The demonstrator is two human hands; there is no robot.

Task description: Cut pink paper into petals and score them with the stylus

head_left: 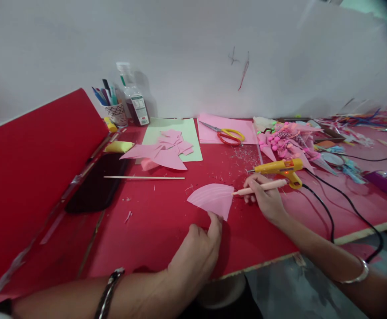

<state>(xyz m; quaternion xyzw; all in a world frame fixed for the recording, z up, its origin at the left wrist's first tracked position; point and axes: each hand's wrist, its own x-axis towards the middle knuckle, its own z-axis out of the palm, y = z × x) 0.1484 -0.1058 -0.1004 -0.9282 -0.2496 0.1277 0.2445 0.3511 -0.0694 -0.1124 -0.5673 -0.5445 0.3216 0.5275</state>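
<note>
A fan-shaped piece of pink paper [213, 199] with pale curved lines across it lies on the red table. My left hand [198, 250] comes from below, its fingertips closed on the paper's lower edge. In my right hand [263, 195] is a cream-pink pen [266, 186], gripped between thumb and fingers. Its tapered tip is at the right edge of the paper; whether it touches, I cannot tell. Just behind that hand lies a yellow hot glue gun [281, 167] with a small orange light showing.
Pink offcuts [160, 153] lie on a pale green sheet [193, 133]. Scissors [226, 133] rest on pink sheets. A thin stick [143, 177], a dark phone [96, 186], a bottle [136, 104] and a pen cup [116, 114] stand leftward. Pink cones [289, 141] pile right; black cables [349, 188] cross the edge.
</note>
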